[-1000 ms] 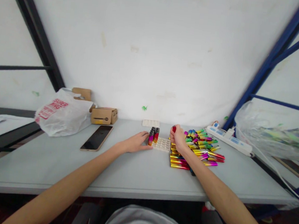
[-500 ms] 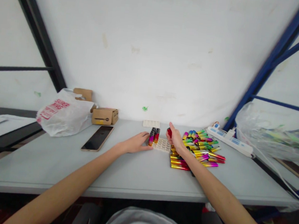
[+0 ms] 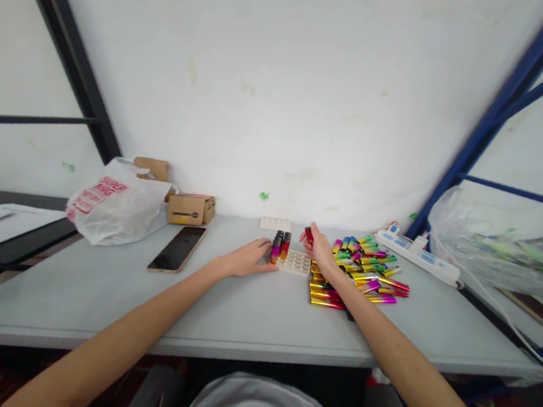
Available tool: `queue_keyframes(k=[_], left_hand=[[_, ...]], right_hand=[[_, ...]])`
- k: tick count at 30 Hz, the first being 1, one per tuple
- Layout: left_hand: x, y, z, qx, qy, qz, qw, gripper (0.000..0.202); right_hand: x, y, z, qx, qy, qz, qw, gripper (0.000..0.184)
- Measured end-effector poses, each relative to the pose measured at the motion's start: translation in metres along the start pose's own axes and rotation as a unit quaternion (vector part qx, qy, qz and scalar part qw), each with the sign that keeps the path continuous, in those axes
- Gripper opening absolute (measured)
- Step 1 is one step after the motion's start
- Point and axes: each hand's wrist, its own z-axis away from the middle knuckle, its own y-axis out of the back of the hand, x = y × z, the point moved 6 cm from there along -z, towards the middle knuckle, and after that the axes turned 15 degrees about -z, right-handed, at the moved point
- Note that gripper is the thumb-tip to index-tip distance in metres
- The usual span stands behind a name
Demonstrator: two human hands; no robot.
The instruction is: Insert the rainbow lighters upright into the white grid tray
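From the head view, my left hand (image 3: 246, 259) is spread at the left end of a pale tray (image 3: 295, 262), thumb and fingers apart around the upright lighters (image 3: 276, 249); whether it presses on the tray I can't tell. My right hand (image 3: 319, 251) is closed on a red lighter (image 3: 309, 235), held above the tray's far right side, near the loose lighters (image 3: 334, 303) heaped to the right.

The uprights stand close together at the left, so a careless nudge from my left fingers could tip them into one another. If the red lighter met the tray off its hollows, it could catch on a ridge and slip from my grip. My right wrist hangs over the heap (a slippery-looking, shiny lot), and dragging it low could scatter a few across the table (image 3: 242, 318). A loose left hand might also let the tray slide.
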Motion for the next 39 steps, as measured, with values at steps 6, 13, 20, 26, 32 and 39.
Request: queue_keyframes(k=[6,13,20,26,32,39], left_hand=[[0.001,0.000,0.000,0.000,-0.009,0.005,1.000,0.065],[0.001,0.001,0.000,0.012,-0.013,0.024,1.000,0.061],[0.001,0.000,0.000,0.008,-0.008,0.018,1.000,0.063],[0.001,0.002,0.000,0.011,-0.008,0.035,0.999,0.062],[0.003,0.002,0.000,0.009,-0.013,0.033,0.999,0.060],[0.001,0.002,0.000,0.022,-0.010,0.036,0.999,0.061]], right_hand=[[-0.008,-0.004,0.003,-0.026,0.094,0.102,0.990,0.060],[-0.020,-0.017,0.012,-0.117,0.173,0.186,0.960,0.047],[-0.030,-0.020,0.019,-0.129,0.212,0.240,0.938,0.036],[-0.026,-0.023,0.020,-0.151,0.205,0.244,0.936,0.036],[-0.020,-0.022,0.016,-0.169,0.223,0.277,0.919,0.040],[-0.023,-0.027,0.019,-0.165,0.228,0.314,0.906,0.041]])
